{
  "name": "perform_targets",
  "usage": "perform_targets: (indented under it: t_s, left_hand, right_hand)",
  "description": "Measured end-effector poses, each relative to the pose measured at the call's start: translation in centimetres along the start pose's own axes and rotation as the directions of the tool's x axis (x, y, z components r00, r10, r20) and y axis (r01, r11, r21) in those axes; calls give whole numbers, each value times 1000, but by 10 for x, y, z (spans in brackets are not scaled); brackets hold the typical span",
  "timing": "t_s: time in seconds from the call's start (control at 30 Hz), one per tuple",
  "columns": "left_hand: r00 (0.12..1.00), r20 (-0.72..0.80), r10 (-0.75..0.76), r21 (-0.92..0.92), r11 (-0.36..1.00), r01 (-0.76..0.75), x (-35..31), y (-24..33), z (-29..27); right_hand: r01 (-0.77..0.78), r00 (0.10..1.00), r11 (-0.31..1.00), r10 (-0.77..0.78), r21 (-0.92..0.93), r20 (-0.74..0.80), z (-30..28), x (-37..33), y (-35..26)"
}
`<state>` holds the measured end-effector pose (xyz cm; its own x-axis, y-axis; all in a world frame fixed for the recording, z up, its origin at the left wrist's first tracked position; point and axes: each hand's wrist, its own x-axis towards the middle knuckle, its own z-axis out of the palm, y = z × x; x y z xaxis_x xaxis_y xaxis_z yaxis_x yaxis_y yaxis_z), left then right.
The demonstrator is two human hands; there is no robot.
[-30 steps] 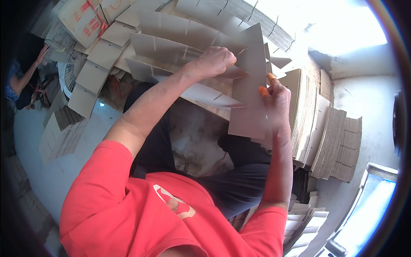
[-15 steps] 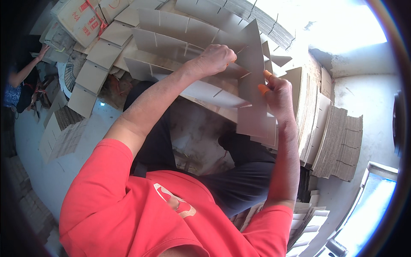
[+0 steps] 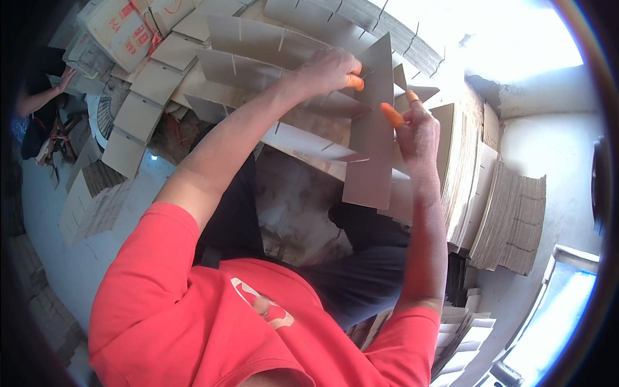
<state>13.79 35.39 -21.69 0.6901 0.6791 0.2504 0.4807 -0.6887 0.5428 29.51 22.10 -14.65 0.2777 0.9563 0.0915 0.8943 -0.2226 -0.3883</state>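
A tall slotted cardboard divider (image 3: pixel 371 138) stands crosswise over several long cardboard strips (image 3: pixel 316 143) set on edge in parallel rows. My right hand (image 3: pixel 419 132) is at the divider's right edge, with orange-covered fingers on either side of that edge. Just left of the divider, my left hand (image 3: pixel 325 72) is closed, its orange-covered thumb and finger near together at the top of a long strip; their exact grip is partly hidden. Some strips pass behind the divider, and short cardboard ends show beyond it.
Stacked cardboard sheets (image 3: pixel 464 174) stand to the right, beside a slotted stack (image 3: pixel 512 216). Another slotted stack (image 3: pixel 406 32) lies at the back. Overlapping cardboard pieces (image 3: pixel 138 116) and a printed carton (image 3: pixel 119 32) are at the left, near another person's hand (image 3: pixel 66 79).
The divider's lower end has swung left. My right fingers have spread and shifted around its edge, while my left hand has moved slightly up and its orange-covered fingers show more.
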Motion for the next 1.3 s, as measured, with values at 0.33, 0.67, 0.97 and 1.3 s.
perform_targets:
  t_s: [0.33,0.67,0.97,1.3]
  left_hand:
    - [996,-84,15,278,960,9,39,-45,28]
    - [998,-50,24,212,977,-13,39,-42,25]
    - [995,-89,34,208,978,-15,46,-44,30]
    - [957,-148,249,116,965,-234,-58,30,7]
  right_hand:
    - [222,975,967,-220,125,-36,23,0,18]
    - [226,974,966,-226,128,-15,21,-1,15]
    - [133,982,962,-160,237,99,17,13,17]
    - [38,996,999,-38,9,82,-8,-52,0]
